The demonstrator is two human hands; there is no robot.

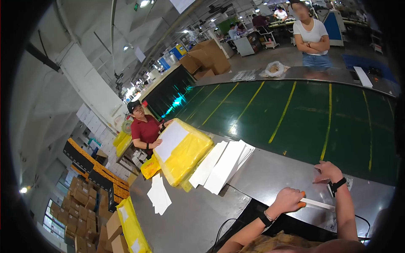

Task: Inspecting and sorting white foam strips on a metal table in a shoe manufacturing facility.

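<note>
We see a yellow plastic-wrapped parcel (190, 154) toward the left end of the grey sheet-metal worktop (206, 213), with a white rectangular label sheet (171, 140) on its upper side; any writing there is too faint for us to read; a small yellow packet with reddish marks (150, 168) lies beside the parcel; the black-and-orange panels (95, 168) beyond the left edge bear pale marks, too small to make out.

Of containers, we note stacked brown cardboard cartons (82, 204) at lower left, larger brown cartons (213, 57) beyond the belt, and a translucent plastic bag (274, 68) on the far metal ledge, its contents unclear to us.

Near the worktop's near edge, toward its right end, the left hand (290, 200) is closed in a fist round one end of a narrow white strip (318, 204); the strip's other end reaches to just beside the right forearm; the right hand (329, 171) is at the far edge, by the dark green conveyor belt (308, 114), fingers loosely bent; whether it has hold of anything we cannot tell.

Long white sheets (225, 166) lie overlapping beside the parcel; a co-worker in a dark red shirt (145, 130) has both hands at the parcel.
</note>
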